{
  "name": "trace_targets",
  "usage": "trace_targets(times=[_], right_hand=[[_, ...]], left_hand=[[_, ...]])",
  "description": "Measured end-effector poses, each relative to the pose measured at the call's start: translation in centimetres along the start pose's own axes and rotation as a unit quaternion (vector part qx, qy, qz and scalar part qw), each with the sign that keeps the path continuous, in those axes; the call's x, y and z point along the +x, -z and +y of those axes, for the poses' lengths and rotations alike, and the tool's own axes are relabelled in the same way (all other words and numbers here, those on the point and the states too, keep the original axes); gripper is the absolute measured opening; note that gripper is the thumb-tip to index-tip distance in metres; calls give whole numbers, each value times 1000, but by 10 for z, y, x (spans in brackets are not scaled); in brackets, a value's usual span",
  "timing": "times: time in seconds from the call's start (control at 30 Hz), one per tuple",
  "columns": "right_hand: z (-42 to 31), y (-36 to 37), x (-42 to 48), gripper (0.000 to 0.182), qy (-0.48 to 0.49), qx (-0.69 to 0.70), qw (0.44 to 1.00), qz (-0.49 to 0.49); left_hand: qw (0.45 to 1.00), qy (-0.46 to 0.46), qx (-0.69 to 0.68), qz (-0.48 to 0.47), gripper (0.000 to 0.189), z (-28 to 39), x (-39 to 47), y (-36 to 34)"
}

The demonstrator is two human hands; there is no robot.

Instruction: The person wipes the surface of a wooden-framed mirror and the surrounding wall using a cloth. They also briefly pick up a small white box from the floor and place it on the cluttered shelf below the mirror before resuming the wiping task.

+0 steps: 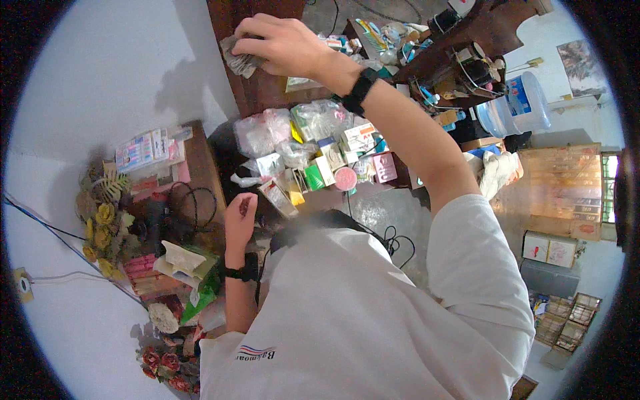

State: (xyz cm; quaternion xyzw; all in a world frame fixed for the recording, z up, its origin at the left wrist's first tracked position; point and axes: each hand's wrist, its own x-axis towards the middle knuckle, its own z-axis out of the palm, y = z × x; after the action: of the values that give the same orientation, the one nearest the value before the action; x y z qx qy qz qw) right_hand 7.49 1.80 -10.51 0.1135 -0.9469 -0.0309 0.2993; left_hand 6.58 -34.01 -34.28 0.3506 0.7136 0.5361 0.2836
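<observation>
My right hand (277, 42) is shut on a crumpled grey cloth (240, 60), up at the far end of a dark brown wooden surface (257, 95) beside the wall. Lower down, my left hand (240, 220) hangs with its fingers curled in, and no object shows in it. Close by stands a narrow carton (278, 197). Beyond it are crowded a green and white box (319, 174), a round pink container (345, 178), a pink box (384, 167) and clear plastic bags (262, 131) with hidden contents. A black band circles each wrist.
To the left, a wooden tabletop (205, 155) holds packaged goods (142, 150), yellow artificial flowers (105, 215), a coiled black cable and a green tissue pack (202, 302). Combs (372, 37) and bottles crowd the upper right, near a clear plastic tub (525, 102). Cable loops (400, 245) lie on the floor.
</observation>
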Motion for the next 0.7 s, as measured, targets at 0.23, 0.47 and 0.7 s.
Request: trace_targets(times=[0.23, 0.47, 0.7], right_hand=[[-10, 91, -29, 31, -179, 124, 960, 175], [-20, 104, -121, 39, -418, 168, 838, 309], [-77, 164, -175, 40, -471, 198, 767, 389]], left_hand=[[998, 48, 38, 2, 20, 34, 9, 9], [998, 13, 62, 0, 20, 61, 12, 2], [996, -48, 68, -35, 17, 96, 22, -17]])
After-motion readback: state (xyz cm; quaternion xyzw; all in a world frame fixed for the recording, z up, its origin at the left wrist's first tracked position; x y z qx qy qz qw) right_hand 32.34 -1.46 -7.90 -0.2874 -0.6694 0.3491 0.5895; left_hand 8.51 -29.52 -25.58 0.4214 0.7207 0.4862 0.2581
